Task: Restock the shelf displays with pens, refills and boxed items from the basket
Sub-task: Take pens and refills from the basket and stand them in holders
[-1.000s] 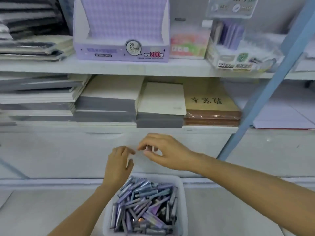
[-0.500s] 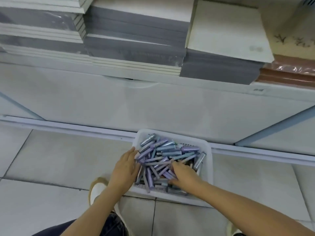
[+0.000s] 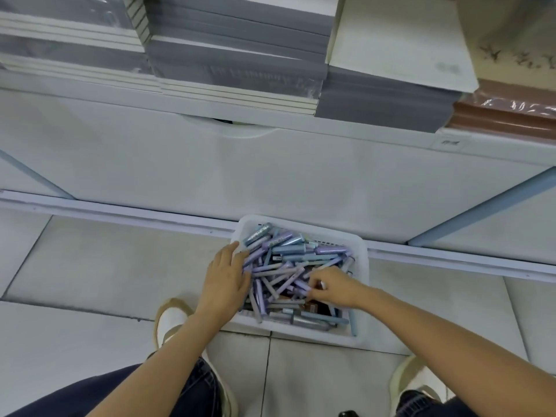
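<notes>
Pale grey floor tiles fill the lower half of the frame, crossed by dark grout lines. Above them, a white cabinet front spans the middle of the picture, with a light rail running along its foot and slanted blue struts at the right and far left edges. Across the top of the frame, stacks of grey-edged paper pads lie on the shelf, a cream-topped stack beside them toward the right, and a brown wrapped stack at the upper right corner.

Lower centre, a white plastic basket sits on the floor, its far side close against the rail. It is heaped with pens in lilac and pale blue, lying crisscross in every direction, with a few darker ones near its lower edge.

Both bare forearms reach up from the bottom of the frame. Two light shoes show there too, the left shoe just below and left of the basket, the other shoe at the lower right, with dark trousers along the bottom edge.

At the basket's left rim the left hand lies flat with fingers spread, their tips resting on the pens and closed on nothing. Inside the basket's right half the right hand has its fingers curled together, pinching the end of a lilac pen that lies in the pile.
</notes>
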A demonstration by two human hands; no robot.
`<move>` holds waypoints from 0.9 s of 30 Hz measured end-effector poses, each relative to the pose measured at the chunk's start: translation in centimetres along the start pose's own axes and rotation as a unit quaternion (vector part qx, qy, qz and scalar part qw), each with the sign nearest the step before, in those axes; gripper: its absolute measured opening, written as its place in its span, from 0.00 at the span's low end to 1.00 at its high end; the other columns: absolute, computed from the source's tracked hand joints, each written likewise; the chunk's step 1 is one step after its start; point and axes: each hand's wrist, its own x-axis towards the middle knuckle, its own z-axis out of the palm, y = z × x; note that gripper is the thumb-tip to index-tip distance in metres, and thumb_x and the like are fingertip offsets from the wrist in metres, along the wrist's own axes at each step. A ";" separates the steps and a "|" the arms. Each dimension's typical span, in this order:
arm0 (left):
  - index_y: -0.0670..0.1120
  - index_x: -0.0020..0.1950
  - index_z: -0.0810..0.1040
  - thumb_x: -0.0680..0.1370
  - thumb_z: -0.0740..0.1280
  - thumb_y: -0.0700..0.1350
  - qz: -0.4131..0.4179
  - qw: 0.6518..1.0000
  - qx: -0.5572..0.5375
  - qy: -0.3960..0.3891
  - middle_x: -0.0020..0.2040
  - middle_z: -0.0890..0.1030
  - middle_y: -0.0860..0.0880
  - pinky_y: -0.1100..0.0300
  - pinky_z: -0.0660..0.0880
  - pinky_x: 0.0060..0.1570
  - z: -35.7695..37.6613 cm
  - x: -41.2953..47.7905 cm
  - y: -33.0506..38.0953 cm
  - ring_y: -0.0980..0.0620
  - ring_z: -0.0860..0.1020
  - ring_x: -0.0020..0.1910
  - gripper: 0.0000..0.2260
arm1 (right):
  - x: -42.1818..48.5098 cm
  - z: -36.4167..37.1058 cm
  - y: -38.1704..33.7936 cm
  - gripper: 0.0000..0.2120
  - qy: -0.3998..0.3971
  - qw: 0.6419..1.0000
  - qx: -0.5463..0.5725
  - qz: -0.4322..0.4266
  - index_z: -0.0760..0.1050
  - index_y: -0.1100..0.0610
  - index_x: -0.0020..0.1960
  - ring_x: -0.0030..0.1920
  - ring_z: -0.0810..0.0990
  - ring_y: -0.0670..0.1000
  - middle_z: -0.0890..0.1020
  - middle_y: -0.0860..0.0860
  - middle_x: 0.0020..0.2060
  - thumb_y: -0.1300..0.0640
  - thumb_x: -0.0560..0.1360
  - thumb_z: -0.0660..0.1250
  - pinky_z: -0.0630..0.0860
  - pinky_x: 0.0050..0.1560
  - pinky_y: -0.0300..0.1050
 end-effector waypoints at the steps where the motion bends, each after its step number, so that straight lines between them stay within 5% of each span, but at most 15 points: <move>1: 0.39 0.67 0.73 0.79 0.65 0.39 0.031 0.999 -0.007 0.011 0.70 0.70 0.39 0.47 0.68 0.65 -0.2 0.2 0.8 0.39 0.69 0.68 0.16 | -0.3 -0.8 0.0 0.10 0.000 1.000 0.018 0.004 0.75 0.55 0.40 0.34 0.71 0.45 0.77 0.50 0.37 0.51 0.77 0.66 0.65 0.35 0.39; 5: 0.39 0.67 0.74 0.76 0.69 0.41 0.207 0.978 -0.017 0.005 0.68 0.74 0.42 0.46 0.66 0.69 -0.1 1.4 4.6 0.42 0.70 0.69 0.19 | -1.2 -3.9 -1.3 0.05 0.011 0.996 0.086 0.015 0.76 0.51 0.41 0.36 0.76 0.44 0.80 0.45 0.37 0.53 0.74 0.70 0.72 0.38 0.39; 8: 0.40 0.73 0.66 0.77 0.68 0.47 0.242 0.969 0.008 -0.052 0.69 0.72 0.43 0.56 0.57 0.71 1.1 1.8 7.3 0.44 0.67 0.70 0.27 | -2.0 -5.7 -2.5 0.07 0.007 0.990 0.139 -0.014 0.80 0.56 0.42 0.38 0.78 0.45 0.81 0.45 0.34 0.53 0.73 0.73 0.74 0.44 0.44; 12: 0.39 0.74 0.62 0.81 0.59 0.40 0.174 0.981 -0.007 -0.083 0.63 0.75 0.41 0.59 0.64 0.58 1.5 2.5 8.5 0.44 0.73 0.60 0.22 | -3.0 -6.7 -2.8 0.11 -0.010 0.967 0.251 -0.036 0.80 0.60 0.40 0.34 0.76 0.46 0.80 0.54 0.30 0.53 0.74 0.73 0.72 0.42 0.41; 14: 0.39 0.66 0.70 0.81 0.57 0.38 0.145 0.984 -0.019 -0.105 0.55 0.78 0.40 0.57 0.66 0.51 0.9 2.7 8.4 0.43 0.75 0.53 0.13 | -3.0 -6.7 -2.5 0.08 0.026 0.944 0.327 -0.030 0.82 0.56 0.42 0.35 0.76 0.46 0.79 0.52 0.33 0.53 0.77 0.69 0.72 0.40 0.37; 16: 0.41 0.55 0.73 0.82 0.56 0.41 0.069 0.988 -0.085 -0.109 0.44 0.78 0.43 0.56 0.68 0.43 0.7 2.6 7.8 0.46 0.75 0.42 0.08 | -2.7 -7.0 -1.9 0.13 0.089 0.905 0.414 -0.026 0.81 0.63 0.47 0.34 0.74 0.49 0.78 0.53 0.34 0.55 0.81 0.63 0.71 0.36 0.38; 20: 0.45 0.43 0.71 0.83 0.58 0.44 -0.121 0.897 -0.402 -0.137 0.32 0.67 0.50 0.61 0.65 0.33 1.2 2.1 7.5 0.52 0.65 0.32 0.09 | -2.3 -6.3 -1.9 0.15 0.145 0.866 0.478 -0.020 0.77 0.66 0.48 0.39 0.76 0.54 0.81 0.59 0.39 0.57 0.83 0.57 0.71 0.34 0.38; 24: 0.40 0.46 0.76 0.81 0.63 0.49 -0.060 0.875 -0.442 -0.187 0.35 0.75 0.41 0.58 0.74 0.38 1.6 1.7 8.1 0.52 0.74 0.35 0.12 | -1.6 -4.6 -3.3 0.16 0.107 0.826 0.553 -0.034 0.77 0.66 0.52 0.44 0.79 0.55 0.81 0.59 0.42 0.54 0.83 0.58 0.76 0.44 0.43; 27: 0.46 0.34 0.68 0.82 0.60 0.46 -0.076 0.876 -0.450 -0.157 0.25 0.66 0.53 0.64 0.63 0.28 1.5 1.9 7.3 0.56 0.63 0.25 0.17 | -1.4 -3.9 -3.0 0.19 0.125 0.778 0.616 0.006 0.76 0.64 0.58 0.48 0.81 0.54 0.82 0.58 0.48 0.50 0.83 0.54 0.80 0.44 0.45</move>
